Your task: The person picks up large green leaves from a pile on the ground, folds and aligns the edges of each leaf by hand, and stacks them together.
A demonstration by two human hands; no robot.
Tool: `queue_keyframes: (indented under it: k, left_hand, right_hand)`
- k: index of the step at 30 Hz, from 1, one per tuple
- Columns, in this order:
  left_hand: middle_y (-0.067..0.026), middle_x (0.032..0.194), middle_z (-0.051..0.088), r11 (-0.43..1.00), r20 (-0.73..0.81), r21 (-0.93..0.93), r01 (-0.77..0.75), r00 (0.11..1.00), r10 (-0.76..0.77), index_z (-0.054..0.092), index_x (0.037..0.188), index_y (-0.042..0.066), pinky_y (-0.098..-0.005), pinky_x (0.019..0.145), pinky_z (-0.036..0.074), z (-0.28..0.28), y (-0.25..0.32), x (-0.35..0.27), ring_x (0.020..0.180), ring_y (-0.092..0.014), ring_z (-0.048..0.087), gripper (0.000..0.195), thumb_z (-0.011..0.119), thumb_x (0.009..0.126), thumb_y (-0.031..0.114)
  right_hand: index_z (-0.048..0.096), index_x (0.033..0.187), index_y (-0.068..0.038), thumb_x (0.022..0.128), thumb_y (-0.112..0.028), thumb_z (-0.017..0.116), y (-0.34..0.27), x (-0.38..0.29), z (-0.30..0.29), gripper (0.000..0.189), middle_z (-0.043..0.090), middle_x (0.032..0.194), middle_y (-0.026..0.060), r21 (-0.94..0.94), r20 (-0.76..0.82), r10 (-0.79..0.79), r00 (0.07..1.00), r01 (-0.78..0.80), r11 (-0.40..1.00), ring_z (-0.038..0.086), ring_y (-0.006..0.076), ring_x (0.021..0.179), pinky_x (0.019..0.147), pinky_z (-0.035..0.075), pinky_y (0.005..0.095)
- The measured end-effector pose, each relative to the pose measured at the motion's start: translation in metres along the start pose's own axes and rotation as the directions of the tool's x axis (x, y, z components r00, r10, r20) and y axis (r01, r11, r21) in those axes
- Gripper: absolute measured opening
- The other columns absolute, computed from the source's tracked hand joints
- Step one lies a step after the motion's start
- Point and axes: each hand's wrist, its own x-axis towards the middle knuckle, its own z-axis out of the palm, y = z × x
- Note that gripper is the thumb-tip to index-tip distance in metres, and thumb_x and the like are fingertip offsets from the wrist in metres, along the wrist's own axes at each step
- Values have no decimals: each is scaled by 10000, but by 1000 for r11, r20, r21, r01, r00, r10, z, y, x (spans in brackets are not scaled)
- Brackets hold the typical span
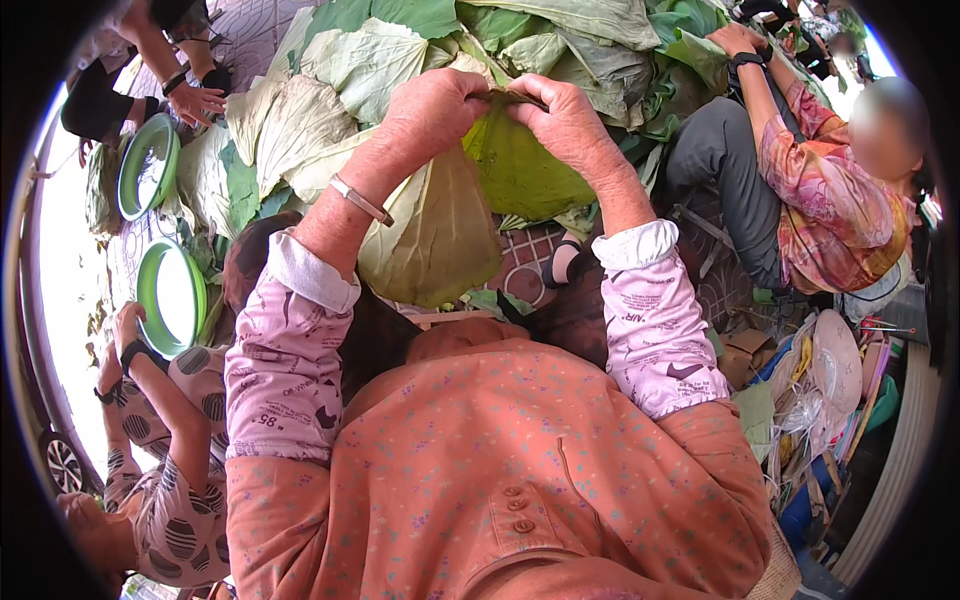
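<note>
Both of my hands pinch the upper edge of a large leaf, most likely a lotus leaf, held up before me. My left hand grips it between thumb and fingers, and my right hand does the same a short way to the right. Below my right hand hangs the leaf's yellow-green part. A paler, brownish-green leaf part hangs under my left hand; whether it belongs to the same leaf, I cannot tell. Beyond my hands lies a heap of large leaves, some green, some pale and wilted.
Two green plastic basins stand at the left. A co-worker in patterned clothes sits at lower left; another's hand is at upper left. A third co-worker in a pink shirt handles leaves at right, above a pile of bags and a pale hat.
</note>
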Motion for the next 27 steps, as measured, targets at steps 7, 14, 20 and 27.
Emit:
queue_keyframes:
  k: [7,14,20,27]
  left_hand:
    - [-98,864,676,999,76,35,13,997,-15,659,1002,86,-309,750,490,-9,-6,1,792,-223,648,246,604,771,149]
    - [-124,873,672,999,58,37,25,998,-27,658,1005,58,-319,748,485,-22,-17,0,793,-234,640,255,607,773,151]
    - [-129,895,667,997,94,-26,67,994,-64,633,1055,42,-312,763,480,-20,-5,-4,797,-214,632,312,620,763,150]
    - [-137,910,669,972,61,-233,-23,997,38,628,1048,5,-308,779,478,-4,-4,-2,824,-200,632,324,653,746,121]
  right_hand:
    - [610,998,-25,831,-88,616,7,2,-9,179,610,748,50,-141,-80,-86,993,74,987,519,91,713,704,458,262]
    - [606,993,6,845,-147,630,17,6,-28,214,601,796,-23,-32,16,20,1000,-19,999,494,56,757,724,440,243]
    - [612,1006,13,845,-176,642,14,4,-27,250,615,828,-28,21,54,57,997,-58,998,504,52,770,733,443,236]
    - [619,1003,3,849,-149,635,15,4,-12,217,616,833,-24,129,113,70,991,-85,988,510,50,771,730,449,229]
